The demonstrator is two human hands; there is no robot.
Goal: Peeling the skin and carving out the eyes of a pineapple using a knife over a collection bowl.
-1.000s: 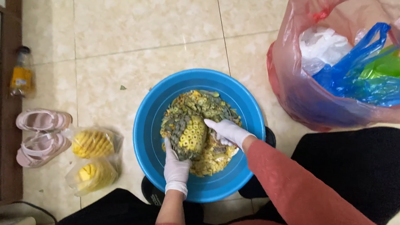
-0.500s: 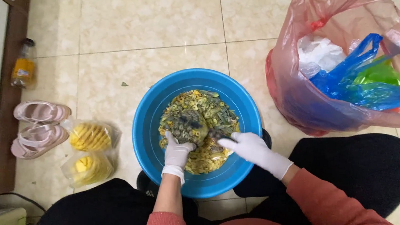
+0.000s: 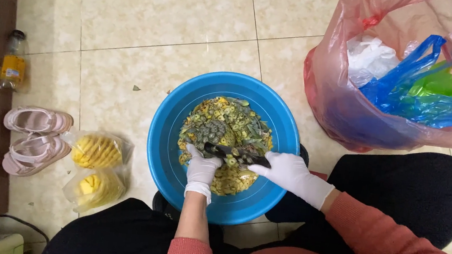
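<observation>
A tiled floor [image 3: 153,20] spreads beyond both hands, and the person sits over it in black trousers and a coral-red sleeve. Beyond the right hand and off to its outer side slumps a big pink plastic bag [image 3: 338,107], stuffed with blue, green and white bags. Directly under the hands sits a round blue basin [image 3: 167,138], its bottom heaped with yellow-green pineapple peelings [image 3: 232,180]. Among them, just past the fingertips, lies a partly peeled pineapple [image 3: 212,131]. Well out to the left hand's outer side lie two clear bags of peeled pineapple [image 3: 94,152], one nearer the person than the other, and past those a pair of pink sandals [image 3: 34,137]; farther off stands a small bottle of orange liquid [image 3: 13,62]. The left hand [image 3: 201,169], in a white glove, curls against the pineapple and the near end of a dark knife [image 3: 237,154]. The right hand [image 3: 288,173], also gloved, grasps that knife, which lies across the peelings between the two hands.
</observation>
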